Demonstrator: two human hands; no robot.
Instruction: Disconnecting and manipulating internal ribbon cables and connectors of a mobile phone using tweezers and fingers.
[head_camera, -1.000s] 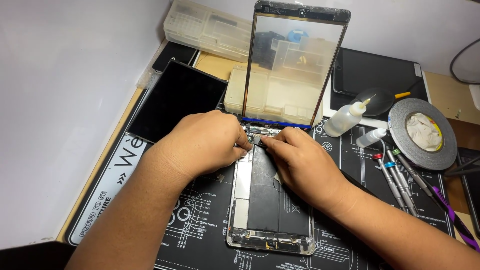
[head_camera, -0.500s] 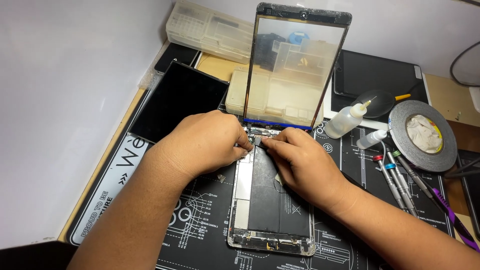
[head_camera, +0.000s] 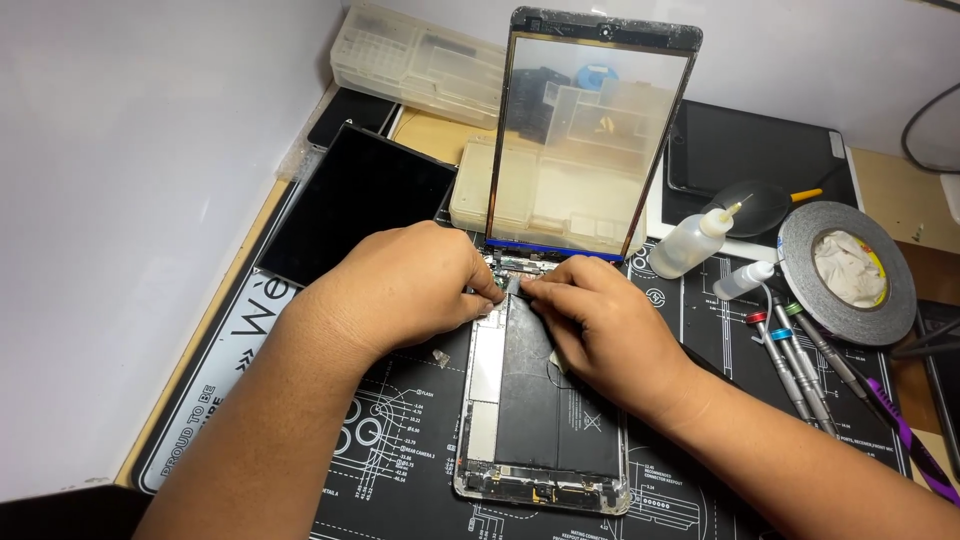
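An opened tablet body (head_camera: 540, 420) lies on the black repair mat (head_camera: 400, 440), its dark battery and circuit parts exposed. Its clear glass front panel (head_camera: 590, 130) stands upright at the tablet's top edge. My left hand (head_camera: 405, 285) and my right hand (head_camera: 600, 325) rest over the tablet's upper end, fingertips pinched together at a small part near the top connector area. What the fingers grip is too small to tell.
A loose black display panel (head_camera: 355, 205) lies at the left. Clear plastic parts boxes (head_camera: 430, 65) sit behind. To the right are a squeeze bottle (head_camera: 695, 245), a small vial (head_camera: 745, 280), a tape roll (head_camera: 845, 270), several screwdrivers (head_camera: 800, 360) and another dark tablet (head_camera: 750, 150).
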